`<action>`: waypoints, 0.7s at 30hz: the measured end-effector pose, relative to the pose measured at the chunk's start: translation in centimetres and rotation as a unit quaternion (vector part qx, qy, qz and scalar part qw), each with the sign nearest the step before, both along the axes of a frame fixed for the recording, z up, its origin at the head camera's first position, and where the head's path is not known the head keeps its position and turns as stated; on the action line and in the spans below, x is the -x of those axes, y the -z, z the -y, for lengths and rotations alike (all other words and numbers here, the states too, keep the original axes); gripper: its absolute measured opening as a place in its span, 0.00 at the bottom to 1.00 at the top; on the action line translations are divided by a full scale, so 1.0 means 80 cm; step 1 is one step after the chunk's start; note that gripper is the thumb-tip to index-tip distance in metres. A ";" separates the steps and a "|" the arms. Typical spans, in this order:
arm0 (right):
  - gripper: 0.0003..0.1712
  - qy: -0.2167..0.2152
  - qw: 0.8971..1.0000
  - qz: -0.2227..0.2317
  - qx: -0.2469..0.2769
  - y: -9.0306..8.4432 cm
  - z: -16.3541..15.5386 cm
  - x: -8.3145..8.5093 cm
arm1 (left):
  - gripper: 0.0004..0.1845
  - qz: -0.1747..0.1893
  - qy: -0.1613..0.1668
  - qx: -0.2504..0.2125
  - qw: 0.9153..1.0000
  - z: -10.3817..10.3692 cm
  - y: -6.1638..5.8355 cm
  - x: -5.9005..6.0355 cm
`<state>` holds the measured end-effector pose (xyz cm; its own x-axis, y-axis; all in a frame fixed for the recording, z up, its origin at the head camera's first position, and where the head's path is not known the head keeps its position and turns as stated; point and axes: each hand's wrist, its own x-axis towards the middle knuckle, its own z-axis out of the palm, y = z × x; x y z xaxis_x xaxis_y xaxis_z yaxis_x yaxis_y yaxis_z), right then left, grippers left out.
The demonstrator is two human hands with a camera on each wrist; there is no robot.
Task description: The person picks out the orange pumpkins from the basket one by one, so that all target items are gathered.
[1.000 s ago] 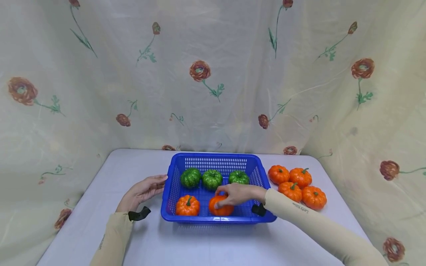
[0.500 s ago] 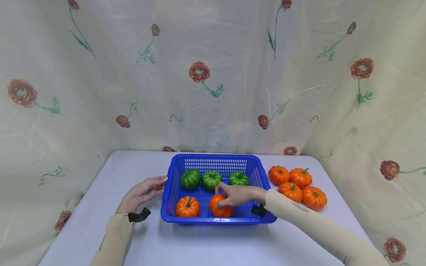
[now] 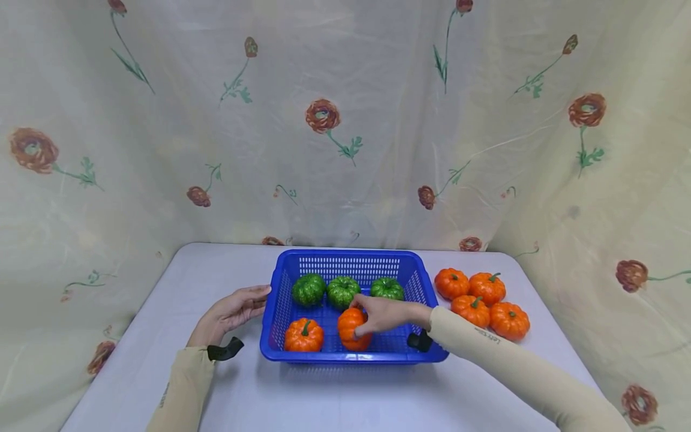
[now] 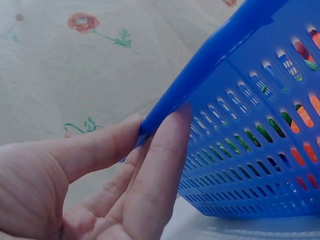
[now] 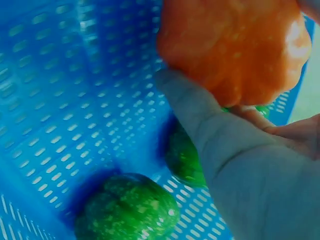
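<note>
Head view: from above and behind the person, facing forward and down across the table (image 3: 335, 396) to the blue basket (image 3: 345, 360) at mid-distance. Left wrist view: very close beside the basket's outer left wall (image 4: 260, 150), facing it. Right wrist view: very close inside the basket (image 5: 60, 100), facing its floor. All three views share the basket.
</note>
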<state>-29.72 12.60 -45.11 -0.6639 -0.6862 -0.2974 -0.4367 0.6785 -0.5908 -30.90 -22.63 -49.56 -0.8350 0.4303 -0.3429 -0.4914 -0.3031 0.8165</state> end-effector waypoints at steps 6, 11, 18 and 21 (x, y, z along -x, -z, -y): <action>0.33 -0.019 0.999 0.016 -0.040 0.006 -0.003 -0.002 | 0.18 -0.009 0.016 -0.002 1.000 0.000 -0.005 -0.004; 0.34 -0.012 0.997 0.048 -0.060 -0.001 -0.004 -0.002 | 0.21 -0.006 0.011 0.005 1.000 0.000 -0.005 -0.004; 0.31 0.016 0.997 0.073 -0.033 -0.006 -0.004 0.001 | 0.19 0.000 0.005 -0.006 1.000 0.002 0.004 0.002; 0.38 0.022 0.995 0.073 -0.059 -0.005 -0.008 0.004 | 0.17 -0.005 0.009 -0.008 1.000 0.002 0.005 0.003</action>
<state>-30.01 13.23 -44.68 -0.6363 -0.6119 -0.4698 -0.3205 0.7636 -0.5605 -31.12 -22.83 -49.97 -0.8305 0.4509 -0.3272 -0.4887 -0.3077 0.8164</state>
